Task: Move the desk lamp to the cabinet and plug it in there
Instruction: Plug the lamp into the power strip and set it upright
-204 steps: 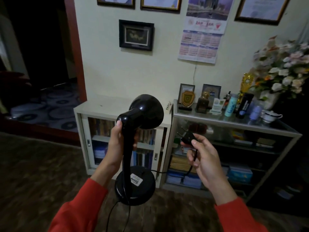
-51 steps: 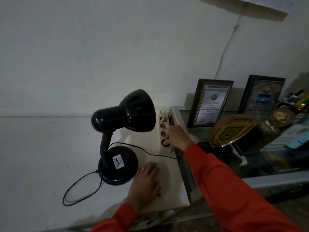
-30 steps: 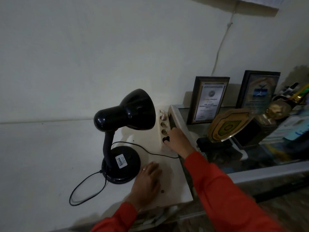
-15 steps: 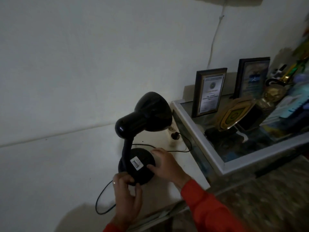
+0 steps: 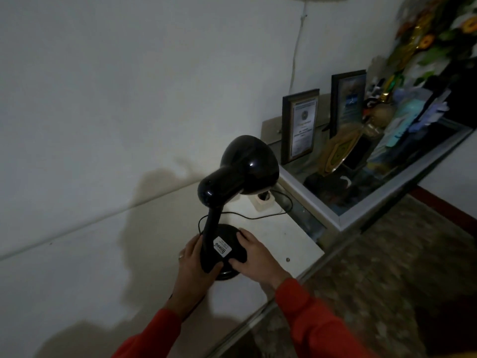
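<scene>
The black desk lamp [image 5: 242,171] stands upright on the white cabinet top [image 5: 103,254], its round base near the front edge. My left hand [image 5: 193,267] grips the left side of the base. My right hand [image 5: 254,259] holds the right side of the base. The lamp's black cord [image 5: 271,215] runs from the base to a black plug sitting in the white power strip [image 5: 263,200], which lies partly hidden under the lamp shade. The lamp is unlit.
A glass-topped cabinet [image 5: 343,215] adjoins on the right, crowded with framed certificates [image 5: 300,125], a plaque [image 5: 338,153], bottles and artificial flowers [image 5: 433,34]. A white wall rises right behind. Patterned floor lies at lower right.
My right hand left the power strip with the plug seated in it and came to the lamp base. My left hand lifted off the cabinet top onto the base. The view swung left.
</scene>
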The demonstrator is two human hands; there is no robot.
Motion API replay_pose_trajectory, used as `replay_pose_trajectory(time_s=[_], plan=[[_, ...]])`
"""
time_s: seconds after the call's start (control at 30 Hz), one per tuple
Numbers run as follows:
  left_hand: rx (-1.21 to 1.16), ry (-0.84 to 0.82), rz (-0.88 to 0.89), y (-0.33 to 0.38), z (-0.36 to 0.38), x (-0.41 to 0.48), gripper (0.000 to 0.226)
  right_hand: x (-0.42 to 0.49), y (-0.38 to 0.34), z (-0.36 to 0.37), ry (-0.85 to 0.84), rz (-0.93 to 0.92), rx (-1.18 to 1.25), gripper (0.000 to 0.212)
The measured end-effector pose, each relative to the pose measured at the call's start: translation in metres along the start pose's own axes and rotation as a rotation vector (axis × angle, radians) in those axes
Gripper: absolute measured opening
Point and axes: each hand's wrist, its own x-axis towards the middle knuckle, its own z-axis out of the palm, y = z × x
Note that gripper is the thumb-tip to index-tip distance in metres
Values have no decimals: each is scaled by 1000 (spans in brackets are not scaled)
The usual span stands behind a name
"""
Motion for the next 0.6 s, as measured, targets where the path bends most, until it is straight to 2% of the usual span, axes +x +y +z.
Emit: replay_pose_trajectory(time_s=[0.17, 0.3, 0.6], plan=[[-11, -142, 121, -9, -9, 12, 77, -21, -4, 14, 114, 71, -37, 79], [-116, -233, 218, -12, -16, 23, 70, -36, -9, 25, 198, 114, -79, 77], [-167, -455, 355, 0, -17, 40, 65, -61, -12, 37, 290, 220, -82, 75]])
